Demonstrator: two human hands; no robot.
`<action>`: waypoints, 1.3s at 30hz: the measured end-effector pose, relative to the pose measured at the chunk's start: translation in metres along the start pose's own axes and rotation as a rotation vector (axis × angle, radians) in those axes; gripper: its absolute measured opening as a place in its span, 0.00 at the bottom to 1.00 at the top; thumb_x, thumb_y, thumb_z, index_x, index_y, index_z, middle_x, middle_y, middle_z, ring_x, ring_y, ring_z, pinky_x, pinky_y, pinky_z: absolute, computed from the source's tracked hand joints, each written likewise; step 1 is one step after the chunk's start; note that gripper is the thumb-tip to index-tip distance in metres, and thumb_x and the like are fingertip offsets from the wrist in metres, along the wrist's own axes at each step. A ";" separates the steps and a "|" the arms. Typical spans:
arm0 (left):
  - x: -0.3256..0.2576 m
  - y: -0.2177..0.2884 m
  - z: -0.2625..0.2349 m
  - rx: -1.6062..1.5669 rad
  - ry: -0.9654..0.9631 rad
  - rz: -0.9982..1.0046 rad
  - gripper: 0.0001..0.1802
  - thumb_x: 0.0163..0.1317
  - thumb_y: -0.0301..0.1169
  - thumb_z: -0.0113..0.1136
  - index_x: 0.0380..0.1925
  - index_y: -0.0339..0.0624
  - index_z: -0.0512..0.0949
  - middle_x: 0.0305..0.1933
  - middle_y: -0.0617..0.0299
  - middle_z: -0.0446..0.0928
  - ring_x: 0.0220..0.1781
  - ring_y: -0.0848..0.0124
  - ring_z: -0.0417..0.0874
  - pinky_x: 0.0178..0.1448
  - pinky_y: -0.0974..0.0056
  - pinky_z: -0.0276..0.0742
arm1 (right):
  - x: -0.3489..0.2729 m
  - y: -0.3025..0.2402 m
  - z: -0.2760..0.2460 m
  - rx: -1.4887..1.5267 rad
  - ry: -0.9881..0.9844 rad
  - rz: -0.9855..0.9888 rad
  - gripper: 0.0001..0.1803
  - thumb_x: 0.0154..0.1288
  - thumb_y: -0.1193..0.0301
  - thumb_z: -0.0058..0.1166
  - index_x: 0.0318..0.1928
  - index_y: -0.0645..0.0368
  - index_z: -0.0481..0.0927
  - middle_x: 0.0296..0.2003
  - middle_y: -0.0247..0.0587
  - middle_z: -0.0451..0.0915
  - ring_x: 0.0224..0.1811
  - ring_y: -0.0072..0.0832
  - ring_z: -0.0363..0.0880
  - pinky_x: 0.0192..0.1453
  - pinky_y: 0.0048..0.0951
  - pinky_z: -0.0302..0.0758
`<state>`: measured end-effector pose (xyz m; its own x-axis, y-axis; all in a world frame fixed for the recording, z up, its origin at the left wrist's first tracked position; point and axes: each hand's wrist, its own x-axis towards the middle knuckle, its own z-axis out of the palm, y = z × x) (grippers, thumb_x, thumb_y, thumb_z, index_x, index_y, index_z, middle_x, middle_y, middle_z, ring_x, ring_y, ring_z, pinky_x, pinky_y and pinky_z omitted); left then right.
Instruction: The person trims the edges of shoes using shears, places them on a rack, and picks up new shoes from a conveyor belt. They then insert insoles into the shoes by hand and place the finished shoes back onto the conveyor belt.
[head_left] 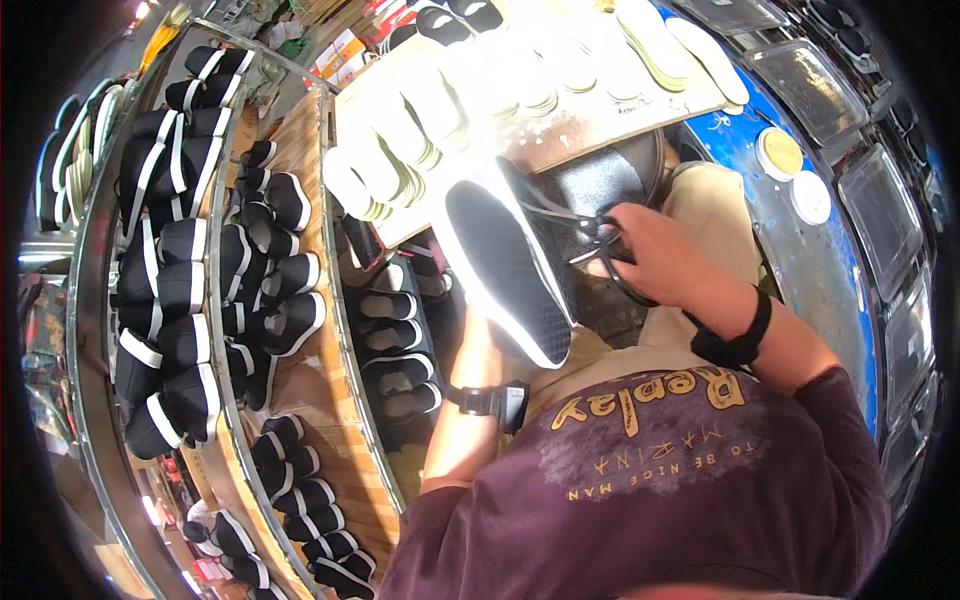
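Note:
In front of my body a shoe (pixel 503 265) is held up, its dark textured sole and white edge facing me. My left hand (pixel 478 335) grips it from behind, so most of its fingers are hidden by the shoe. A pair of dark-handled scissors (pixel 601 236) is in my right hand (pixel 655 255), fingers wrapped around the handles. The blades reach leftward to the upper right side of the shoe; whether they touch it I cannot tell.
Stacks of pale insoles (pixel 430 120) cover a brightly lit board ahead. Racks on the left hold many black-and-white shoes (pixel 185 340). On the right, a blue bench (pixel 825 270) carries a yellow-topped tub (pixel 779 154) and a white round lid (pixel 811 198), with clear trays (pixel 880 220) beyond.

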<state>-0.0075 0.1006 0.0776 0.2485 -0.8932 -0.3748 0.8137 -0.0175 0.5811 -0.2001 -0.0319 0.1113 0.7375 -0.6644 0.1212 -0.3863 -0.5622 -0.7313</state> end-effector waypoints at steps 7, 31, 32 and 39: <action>0.000 -0.012 -0.036 0.720 0.339 0.097 0.15 0.66 0.36 0.55 0.32 0.33 0.80 0.24 0.58 0.80 0.21 0.71 0.81 0.22 0.69 0.77 | 0.017 -0.012 0.017 -0.163 -0.035 -0.103 0.26 0.55 0.49 0.64 0.36 0.61 0.75 0.29 0.50 0.80 0.33 0.49 0.80 0.37 0.44 0.75; 0.040 -0.005 -0.012 1.265 0.212 0.296 0.11 0.67 0.29 0.54 0.26 0.35 0.79 0.22 0.63 0.76 0.25 0.79 0.74 0.27 0.69 0.69 | -0.115 0.162 -0.103 -0.740 0.107 0.787 0.18 0.56 0.61 0.62 0.42 0.60 0.79 0.37 0.57 0.82 0.43 0.53 0.80 0.45 0.48 0.77; 0.054 -0.009 -0.018 1.322 0.273 0.332 0.10 0.62 0.28 0.58 0.24 0.34 0.76 0.20 0.58 0.77 0.22 0.71 0.76 0.27 0.63 0.71 | -0.139 0.178 -0.111 -0.769 0.140 0.790 0.17 0.53 0.65 0.63 0.40 0.62 0.78 0.36 0.59 0.81 0.42 0.55 0.80 0.46 0.49 0.76; 0.073 0.012 -0.008 1.721 -0.130 0.430 0.18 0.59 0.32 0.63 0.47 0.32 0.81 0.36 0.48 0.84 0.36 0.63 0.86 0.43 0.62 0.80 | -0.327 0.302 -0.138 -0.827 -0.067 1.139 0.18 0.44 0.76 0.66 0.39 0.67 0.80 0.40 0.60 0.81 0.47 0.55 0.79 0.52 0.47 0.76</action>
<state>0.0248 0.0389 0.0513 0.1662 -0.9861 -0.0022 -0.7290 -0.1244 0.6731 -0.6344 -0.0524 -0.0558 -0.1800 -0.9335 -0.3103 -0.9727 0.1219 0.1976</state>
